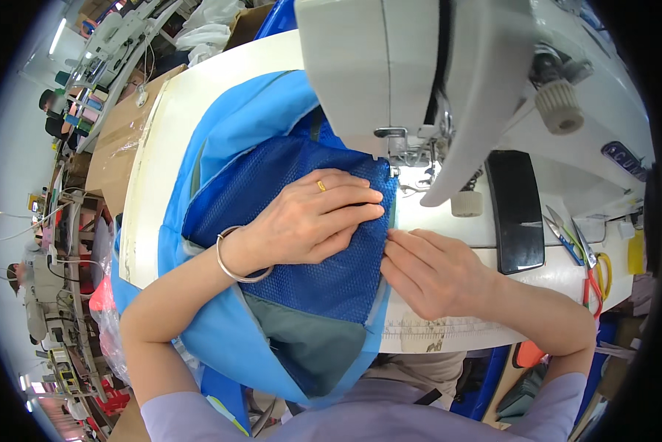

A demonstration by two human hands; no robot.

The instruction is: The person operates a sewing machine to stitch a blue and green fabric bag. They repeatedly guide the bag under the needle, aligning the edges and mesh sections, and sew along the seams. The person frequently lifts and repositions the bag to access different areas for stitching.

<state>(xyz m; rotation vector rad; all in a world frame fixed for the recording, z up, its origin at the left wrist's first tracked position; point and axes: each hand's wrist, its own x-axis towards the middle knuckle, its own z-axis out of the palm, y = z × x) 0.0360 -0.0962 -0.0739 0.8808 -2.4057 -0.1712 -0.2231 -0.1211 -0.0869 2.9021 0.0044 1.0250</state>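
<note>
At mid-frame, the left hand [312, 217] is lying flat, fingers loosely together, on the blue mesh fabric [331, 287], apparently keeping it smooth. Just right, the right hand [438, 272] is pinching the fabric's edge, seemingly holding it in line below the sewing machine [368, 66] at upper centre.
</note>
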